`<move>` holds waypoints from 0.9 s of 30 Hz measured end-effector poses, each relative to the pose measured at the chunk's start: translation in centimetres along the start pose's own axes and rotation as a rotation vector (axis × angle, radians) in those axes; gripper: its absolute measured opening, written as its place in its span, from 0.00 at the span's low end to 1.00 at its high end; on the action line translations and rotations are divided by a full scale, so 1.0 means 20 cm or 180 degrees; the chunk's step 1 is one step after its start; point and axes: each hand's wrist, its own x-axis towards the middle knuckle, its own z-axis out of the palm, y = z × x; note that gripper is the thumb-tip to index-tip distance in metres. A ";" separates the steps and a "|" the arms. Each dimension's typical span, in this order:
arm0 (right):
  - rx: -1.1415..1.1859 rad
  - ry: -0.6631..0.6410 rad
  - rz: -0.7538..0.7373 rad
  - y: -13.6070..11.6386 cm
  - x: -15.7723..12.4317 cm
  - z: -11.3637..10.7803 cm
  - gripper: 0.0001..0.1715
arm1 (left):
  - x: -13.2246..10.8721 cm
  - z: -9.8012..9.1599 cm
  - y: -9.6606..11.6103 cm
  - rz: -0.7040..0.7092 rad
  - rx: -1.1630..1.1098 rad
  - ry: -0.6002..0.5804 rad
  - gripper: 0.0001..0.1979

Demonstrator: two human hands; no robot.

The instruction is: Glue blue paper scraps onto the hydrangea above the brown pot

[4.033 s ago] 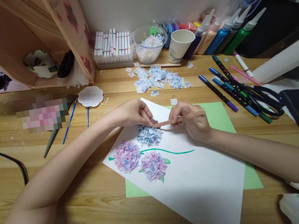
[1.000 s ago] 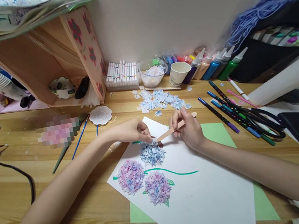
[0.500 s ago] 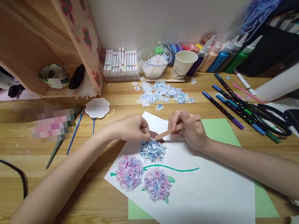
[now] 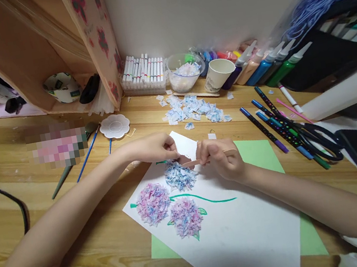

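Craft desk: markers, squeeze bottles

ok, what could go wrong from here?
1. The stick in the right hand has its tip close to the blue flower; a slip could snag it.
2. The white sheet lies askew on the green sheet, no tape visible; it might shift.
3. Loose paper scraps lie beyond the left hand; a careless sweep could scatter them.

The right hand grips a flat wooden stick, its tip at the far edge of the blue flower on the white sheet, near the left hand. Two pink-purple flowers sit nearer; blue scraps lie farther, scissors right.
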 end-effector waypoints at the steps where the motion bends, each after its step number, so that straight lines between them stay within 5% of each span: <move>1: -0.0048 -0.0023 0.0053 -0.01 0.01 0.01 0.26 | 0.00 0.00 0.00 -0.0008 -0.0032 0.0059 0.11; 6: 0.0174 0.0182 0.0470 -0.03 0.04 0.04 0.29 | 0.02 -0.02 0.01 -0.0080 -0.0218 0.0930 0.12; 12: 0.0917 0.1367 0.0426 -0.02 0.04 0.03 0.31 | 0.08 0.01 -0.05 0.0035 0.0422 0.2316 0.11; 27: 0.1168 0.1550 0.1031 0.04 0.09 -0.01 0.32 | 0.31 0.03 0.03 0.0359 0.0601 0.2091 0.08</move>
